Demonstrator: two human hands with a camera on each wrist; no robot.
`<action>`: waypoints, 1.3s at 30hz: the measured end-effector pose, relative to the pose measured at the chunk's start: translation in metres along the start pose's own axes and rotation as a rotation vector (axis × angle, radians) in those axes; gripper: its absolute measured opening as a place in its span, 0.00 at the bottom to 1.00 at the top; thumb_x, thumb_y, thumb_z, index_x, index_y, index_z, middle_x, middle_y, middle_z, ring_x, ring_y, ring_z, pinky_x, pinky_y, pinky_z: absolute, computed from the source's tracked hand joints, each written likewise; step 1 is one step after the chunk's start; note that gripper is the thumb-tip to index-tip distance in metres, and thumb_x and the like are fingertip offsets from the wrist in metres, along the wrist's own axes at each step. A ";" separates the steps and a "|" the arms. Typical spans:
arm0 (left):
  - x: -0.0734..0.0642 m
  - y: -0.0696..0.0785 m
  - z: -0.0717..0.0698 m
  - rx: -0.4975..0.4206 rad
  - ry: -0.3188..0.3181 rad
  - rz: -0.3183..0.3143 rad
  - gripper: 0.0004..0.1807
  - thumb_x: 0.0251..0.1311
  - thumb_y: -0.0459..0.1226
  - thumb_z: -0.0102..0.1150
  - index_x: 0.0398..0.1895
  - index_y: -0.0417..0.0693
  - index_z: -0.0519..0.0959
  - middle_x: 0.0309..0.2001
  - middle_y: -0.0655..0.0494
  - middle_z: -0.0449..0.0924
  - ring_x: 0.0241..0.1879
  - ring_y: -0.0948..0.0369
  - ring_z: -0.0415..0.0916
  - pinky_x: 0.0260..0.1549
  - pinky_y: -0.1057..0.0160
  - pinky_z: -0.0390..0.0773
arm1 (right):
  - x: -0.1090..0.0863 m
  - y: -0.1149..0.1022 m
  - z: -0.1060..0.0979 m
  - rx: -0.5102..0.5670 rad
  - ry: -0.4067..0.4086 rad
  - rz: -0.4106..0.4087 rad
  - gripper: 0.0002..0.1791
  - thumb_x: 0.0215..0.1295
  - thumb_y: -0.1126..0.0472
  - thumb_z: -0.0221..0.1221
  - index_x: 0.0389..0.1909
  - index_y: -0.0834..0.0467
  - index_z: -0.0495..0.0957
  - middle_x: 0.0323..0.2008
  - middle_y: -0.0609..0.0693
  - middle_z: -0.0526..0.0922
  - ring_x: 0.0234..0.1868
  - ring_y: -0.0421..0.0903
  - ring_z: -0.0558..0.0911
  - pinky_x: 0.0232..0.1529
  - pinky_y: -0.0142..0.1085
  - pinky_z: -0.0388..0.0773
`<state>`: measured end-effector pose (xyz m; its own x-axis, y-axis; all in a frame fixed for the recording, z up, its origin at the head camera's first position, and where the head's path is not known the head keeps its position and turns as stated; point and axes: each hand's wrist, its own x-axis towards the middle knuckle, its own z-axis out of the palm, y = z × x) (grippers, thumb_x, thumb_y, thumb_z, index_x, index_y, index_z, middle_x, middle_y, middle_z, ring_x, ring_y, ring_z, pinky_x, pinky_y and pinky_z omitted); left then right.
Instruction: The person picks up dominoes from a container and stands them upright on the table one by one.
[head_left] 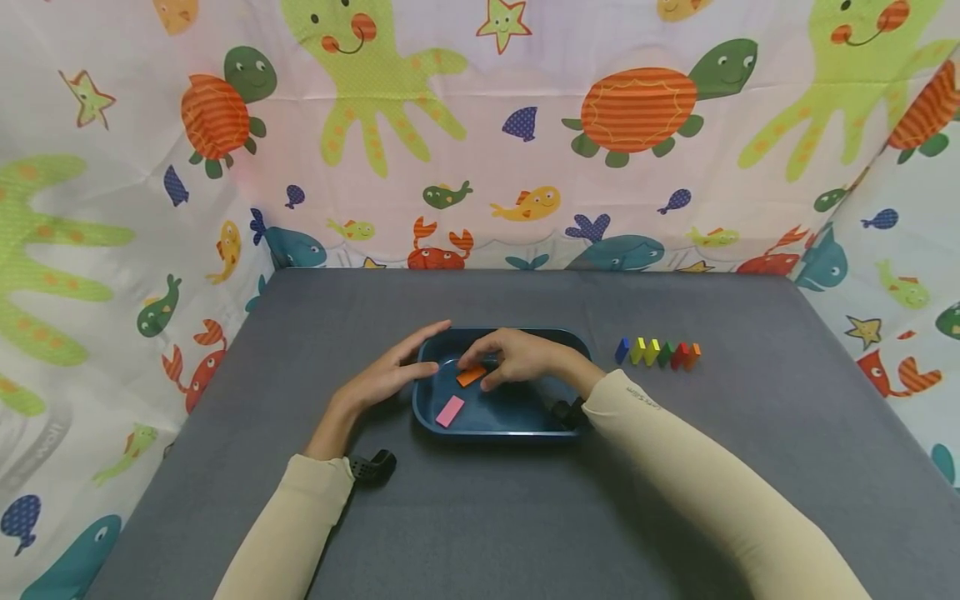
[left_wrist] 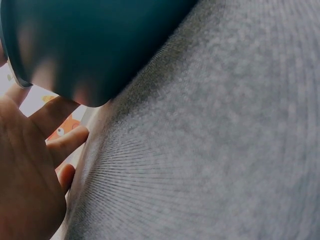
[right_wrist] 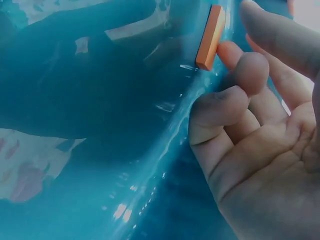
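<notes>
A dark blue tray sits on the grey table. My left hand lies along its left end, fingers outstretched by the outer wall and thumb over the rim. In the left wrist view, the spread fingers show beside the tray's wall. Inside the tray, my right hand reaches over an orange domino block. The right wrist view shows a fingertip right at the orange block's side, the thumb standing apart from it and the other fingers bent. Nearer the front left lies a pink domino block.
Right of the tray stands a row of upright domino blocks, in blue, yellow, green, red and orange. A patterned cloth with sea animals rises behind the table's far edge and along both sides. Each wrist carries a black strap device.
</notes>
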<state>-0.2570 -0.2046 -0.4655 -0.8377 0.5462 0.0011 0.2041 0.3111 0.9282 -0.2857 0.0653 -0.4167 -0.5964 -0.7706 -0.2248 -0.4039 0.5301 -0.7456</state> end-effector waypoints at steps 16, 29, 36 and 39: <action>0.000 0.002 -0.001 0.005 0.000 -0.010 0.35 0.73 0.41 0.54 0.80 0.69 0.56 0.82 0.64 0.50 0.82 0.50 0.42 0.74 0.28 0.43 | -0.004 0.005 0.008 -0.040 0.102 0.014 0.23 0.64 0.64 0.68 0.61 0.55 0.81 0.59 0.50 0.84 0.60 0.48 0.79 0.56 0.41 0.77; -0.001 0.002 0.001 0.006 -0.002 -0.012 0.35 0.73 0.40 0.53 0.80 0.69 0.56 0.82 0.61 0.49 0.82 0.47 0.41 0.73 0.26 0.43 | -0.001 0.006 0.010 -0.010 0.077 -0.023 0.22 0.65 0.66 0.67 0.60 0.57 0.81 0.58 0.53 0.84 0.60 0.51 0.80 0.52 0.39 0.79; -0.001 0.000 0.001 -0.001 -0.003 -0.008 0.35 0.73 0.40 0.52 0.80 0.68 0.56 0.82 0.60 0.49 0.82 0.47 0.41 0.73 0.26 0.43 | 0.000 0.004 0.011 -0.141 0.084 -0.039 0.21 0.64 0.65 0.68 0.59 0.57 0.83 0.55 0.53 0.85 0.56 0.50 0.81 0.58 0.46 0.80; -0.002 0.001 0.001 -0.004 -0.003 -0.009 0.34 0.73 0.41 0.52 0.80 0.67 0.56 0.82 0.60 0.49 0.82 0.47 0.41 0.73 0.26 0.43 | 0.001 0.002 0.013 -0.195 0.077 -0.059 0.20 0.64 0.64 0.68 0.57 0.58 0.83 0.53 0.53 0.85 0.54 0.49 0.81 0.60 0.46 0.80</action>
<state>-0.2550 -0.2044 -0.4650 -0.8378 0.5459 -0.0087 0.1944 0.3132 0.9296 -0.2779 0.0607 -0.4263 -0.6162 -0.7768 -0.1299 -0.5620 0.5492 -0.6185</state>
